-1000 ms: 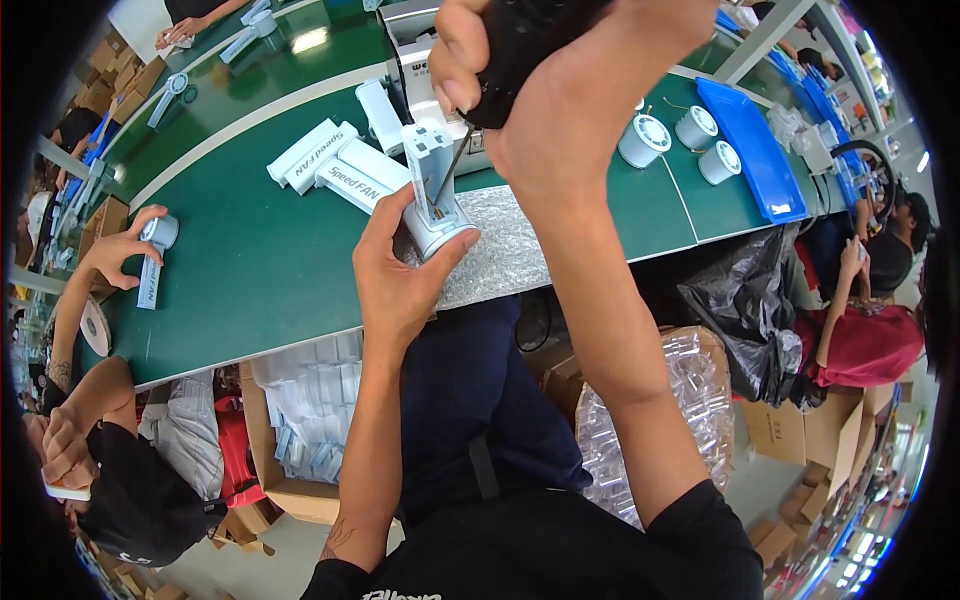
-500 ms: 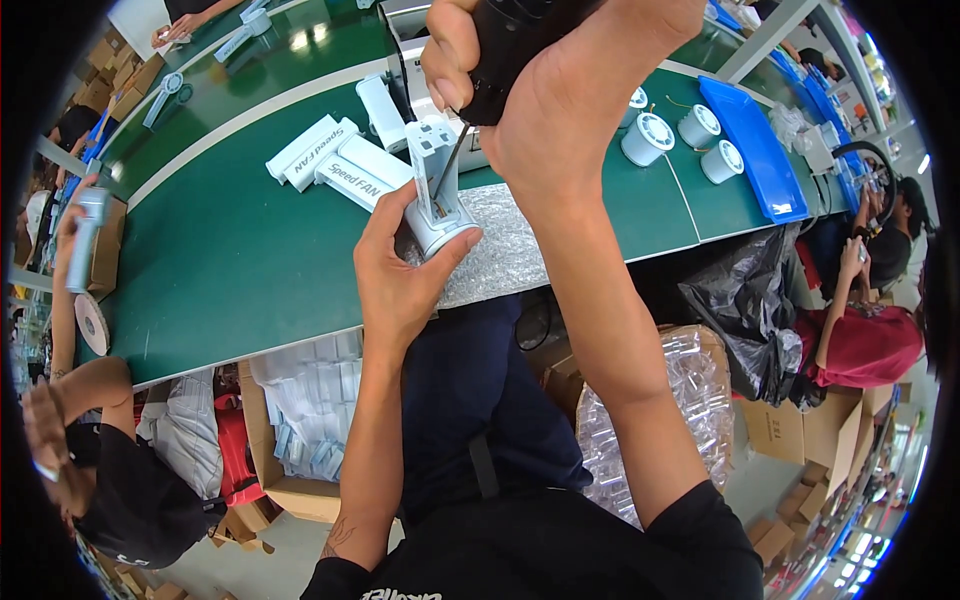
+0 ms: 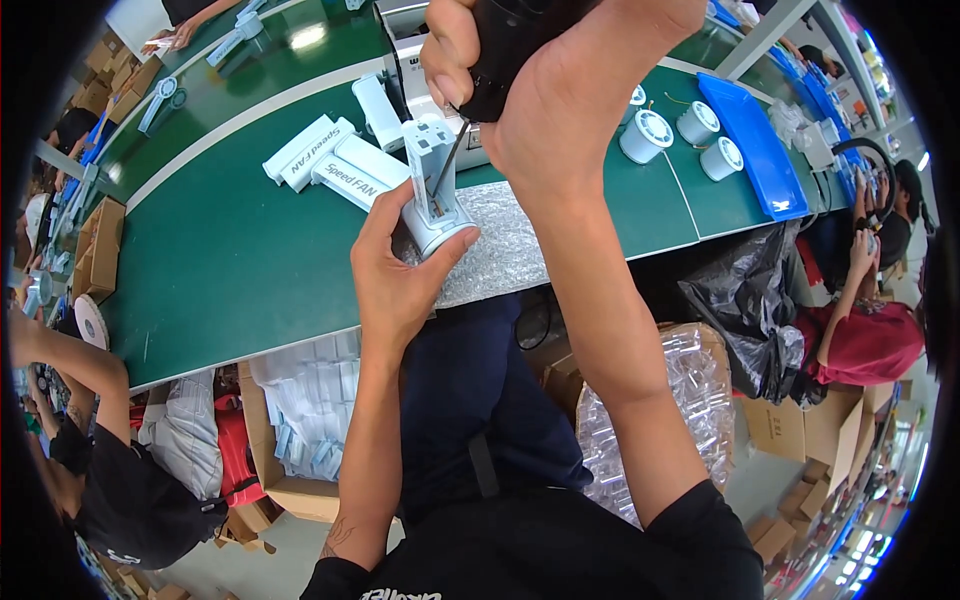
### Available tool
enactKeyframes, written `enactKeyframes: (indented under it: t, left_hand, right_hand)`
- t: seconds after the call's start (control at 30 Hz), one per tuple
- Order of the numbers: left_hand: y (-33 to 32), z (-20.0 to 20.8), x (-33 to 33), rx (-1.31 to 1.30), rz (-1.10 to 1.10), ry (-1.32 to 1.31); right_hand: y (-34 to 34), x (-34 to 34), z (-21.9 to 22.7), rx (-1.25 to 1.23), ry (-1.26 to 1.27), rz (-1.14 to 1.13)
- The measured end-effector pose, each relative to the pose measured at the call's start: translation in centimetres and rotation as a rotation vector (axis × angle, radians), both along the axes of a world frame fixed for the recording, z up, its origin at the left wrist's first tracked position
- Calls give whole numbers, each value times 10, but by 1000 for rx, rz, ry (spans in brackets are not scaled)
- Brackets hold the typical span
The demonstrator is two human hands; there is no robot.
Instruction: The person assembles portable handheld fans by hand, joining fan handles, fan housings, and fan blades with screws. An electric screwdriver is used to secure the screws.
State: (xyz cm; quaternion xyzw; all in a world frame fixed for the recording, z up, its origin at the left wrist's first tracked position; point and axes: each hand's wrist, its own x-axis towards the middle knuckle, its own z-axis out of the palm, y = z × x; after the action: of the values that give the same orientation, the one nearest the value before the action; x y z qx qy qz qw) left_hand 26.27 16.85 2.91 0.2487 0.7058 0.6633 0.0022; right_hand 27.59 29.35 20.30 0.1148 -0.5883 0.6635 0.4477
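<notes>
My left hand (image 3: 385,275) is closed around the round base of a pale blue fan housing (image 3: 432,165), its thumb in front and fingers behind. The housing stands open-sided, with small metal parts visible low inside. Above it, my right hand (image 3: 560,120) grips a black power screwdriver (image 3: 500,45), whose thin bit slants down into the housing. The bit's tip is hard to make out at the bottom of the cavity. Beneath the housing lies a silvery bubble-wrap mat (image 3: 500,245). Beside my left hand rest several pale blue fan handle shells (image 3: 360,170).
Several white round fan motors (image 3: 646,137) stand to the right, near a blue tray (image 3: 755,150). A metal-sided box (image 3: 410,70) sits behind the housing. Below the green bench (image 3: 230,260) are a carton of pale parts (image 3: 310,410) and clear plastic pieces (image 3: 650,430). Co-workers sit either side.
My hands, the screwdriver and the housing have barely moved. At the left, a co-worker's raised arm and the pale blue part it held have moved away from the bench edge.
</notes>
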Motion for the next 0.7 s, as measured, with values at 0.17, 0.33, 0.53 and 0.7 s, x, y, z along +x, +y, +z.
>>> enactKeyframes:
  t: [0.17, 0.33, 0.53, 0.7]
  left_hand:
    - [-1, 1, 0, -14, 2, 7]
    - [0, 0, 1, -17, 6, 14]
    - [-1, 1, 0, -14, 2, -4]
    - [-1, 1, 0, -21, 5, 8]
  right_hand:
    - [0, -3, -9, -113, 102, 125]
    - [2, -3, -7, -145, 104, 151]
    - [-1, -5, -4, -156, 57, 137]
    - [0, -3, 1, -162, 20, 123]
